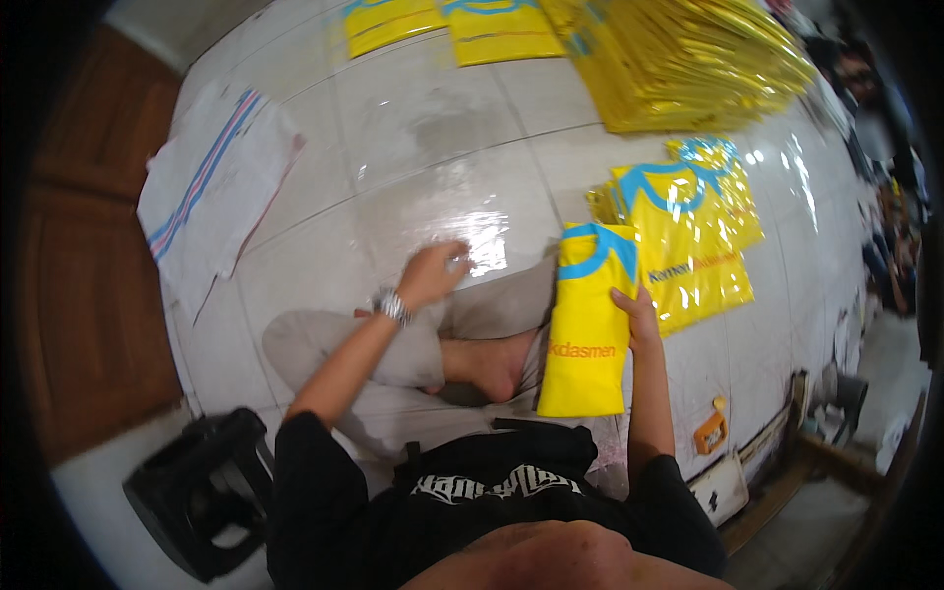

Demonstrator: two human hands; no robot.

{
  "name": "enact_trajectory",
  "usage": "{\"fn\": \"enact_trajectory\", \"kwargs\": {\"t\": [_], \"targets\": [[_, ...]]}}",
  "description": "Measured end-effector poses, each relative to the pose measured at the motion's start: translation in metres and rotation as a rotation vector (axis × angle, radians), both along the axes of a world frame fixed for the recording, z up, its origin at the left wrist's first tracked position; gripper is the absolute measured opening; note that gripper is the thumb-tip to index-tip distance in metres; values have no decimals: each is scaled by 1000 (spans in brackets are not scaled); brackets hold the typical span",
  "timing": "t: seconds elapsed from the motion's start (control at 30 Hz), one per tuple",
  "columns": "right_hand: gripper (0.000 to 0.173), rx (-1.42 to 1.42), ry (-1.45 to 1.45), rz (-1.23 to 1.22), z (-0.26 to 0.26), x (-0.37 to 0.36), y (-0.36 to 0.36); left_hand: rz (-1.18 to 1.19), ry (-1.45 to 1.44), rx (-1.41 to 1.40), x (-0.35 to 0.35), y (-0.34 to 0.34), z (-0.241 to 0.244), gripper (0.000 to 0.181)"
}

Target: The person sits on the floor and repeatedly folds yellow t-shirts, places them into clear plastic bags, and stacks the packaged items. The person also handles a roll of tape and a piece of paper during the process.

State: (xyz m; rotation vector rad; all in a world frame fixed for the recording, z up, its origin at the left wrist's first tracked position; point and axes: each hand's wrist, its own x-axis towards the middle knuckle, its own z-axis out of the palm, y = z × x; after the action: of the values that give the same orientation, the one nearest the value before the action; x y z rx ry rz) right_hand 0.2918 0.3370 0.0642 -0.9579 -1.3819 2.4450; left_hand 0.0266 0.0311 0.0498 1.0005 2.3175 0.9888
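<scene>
My right hand (640, 313) grips the right edge of a folded yellow shirt (586, 317), thumb on its front. The shirt has a light-blue collar and printed lettering, and stands over my crossed legs. My left hand (431, 274), with a metal-banded watch (392, 306) on its wrist, hovers blurred above my shin. Its fingers are partly curled, and whether they pinch anything cannot be seen. Just beyond the fingertips, glossy clear plastic (487, 240) seems to lie on the tiles. Right of the held shirt, shirts in shiny clear bags (697, 258) overlap in a small pile.
A tall stack of bagged yellow shirts (686, 66) stands at the far right, with two folded yellow shirts (505, 33) beside it. A white striped sack (214, 199) lies left, near wooden doors (103, 295). A black plastic stool (203, 490) and an orange object (710, 434) flank me.
</scene>
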Motion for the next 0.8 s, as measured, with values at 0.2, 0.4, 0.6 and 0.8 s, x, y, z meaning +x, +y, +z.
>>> {"fn": "enact_trajectory", "kwargs": {"t": [0.2,0.4,0.6,0.8], "targets": [[53,-16,-101,-35,5,5,-1,-140,437,-329,-70,-31,-66,60],[47,56,-162,-48,4,1,-2,-26,422,-324,-60,-20,-68,60],[45,56,-142,-28,7,-1,-3,-64,399,-237,-71,-22,-57,59],[44,71,-120,-29,4,-1,-3,-131,499,-257,-76,-27,-76,53]]}}
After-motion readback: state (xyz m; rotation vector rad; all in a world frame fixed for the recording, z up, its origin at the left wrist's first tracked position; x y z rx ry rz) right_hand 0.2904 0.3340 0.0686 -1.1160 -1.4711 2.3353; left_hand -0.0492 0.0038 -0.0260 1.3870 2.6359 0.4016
